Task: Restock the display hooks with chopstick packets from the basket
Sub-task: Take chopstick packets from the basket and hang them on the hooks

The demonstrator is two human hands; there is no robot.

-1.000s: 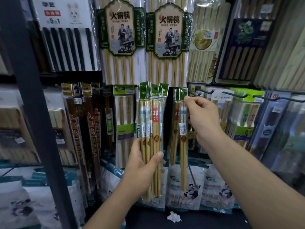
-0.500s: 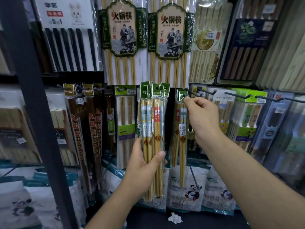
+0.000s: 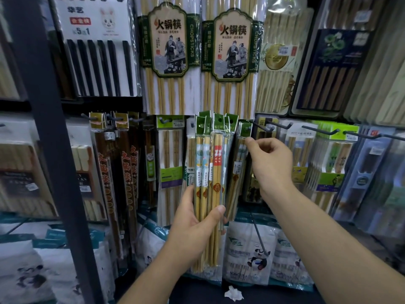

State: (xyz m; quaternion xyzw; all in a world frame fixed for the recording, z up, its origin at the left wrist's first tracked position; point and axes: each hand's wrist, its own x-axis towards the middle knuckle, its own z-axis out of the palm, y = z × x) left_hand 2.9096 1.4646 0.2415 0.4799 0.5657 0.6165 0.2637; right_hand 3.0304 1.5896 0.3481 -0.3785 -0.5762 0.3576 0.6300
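- My left hand (image 3: 192, 224) rose from the lower centre of the frame, palm toward the shelf, thumb clamped across the front of a bundle of chopstick packets (image 3: 211, 172) and fingers wrapped behind it.
- The bundle stood upright at mid-frame, its green header cards (image 3: 215, 122) fanned at the top, the bamboo sticks running down past my thumb.
- My right hand (image 3: 270, 163) reached in from the lower right, forearm angled up and left, fingers curled with thumb and forefinger drawn together at the upper edge of a single packet (image 3: 238, 165).
- That single packet hung just right of the bundle, its green header (image 3: 245, 129) up by the base of a dark display hook (image 3: 262, 126); I could not tell whether the hook passed through its hole, nor whether my fingertips actually gripped the plastic or only touched it.
- Further bare hooks (image 3: 317, 130) jutted out along the centre right, over rows of green and blue packets.
- Two large hot-pot chopstick packs (image 3: 168, 51) filled the top centre; black chopsticks (image 3: 98, 66) hung at the upper left.
- Panda-printed bags (image 3: 252, 253) lined the bottom shelf, with a crumpled white scrap (image 3: 234, 293) lying at the bottom centre.
- A dark upright post (image 3: 50, 150) crossed the left of the frame.
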